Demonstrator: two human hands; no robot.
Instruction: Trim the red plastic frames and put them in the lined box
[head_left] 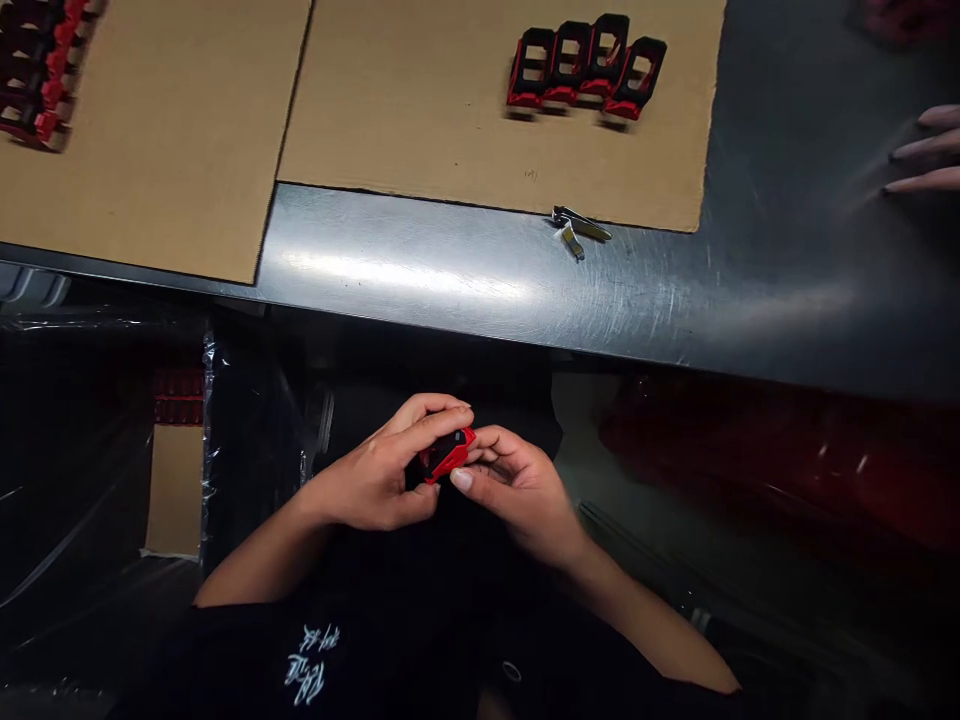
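Observation:
A small red and black plastic part (pixel 450 457) is held between my two hands, in front of my body and below the table edge. My left hand (pixel 386 465) wraps round it from the left, fingers over its top and thumb beneath. From the right, my right hand (pixel 521 485) pinches its red edge between thumb and fingers. The fingers hide much of the part. On the cardboard ahead stands a row of several similar red and black frames (pixel 574 65). A nail clipper (pixel 585 225) lies at the cardboard's front edge.
Cardboard sheets (pixel 420 120) cover part of the metal table (pixel 465 270). More red and black parts (pixel 52 75) stand in a row at the far left. Below is a plastic-lined container (pixel 206 450) with cardboard inside. Another person's hand (pixel 930 155) rests at the right.

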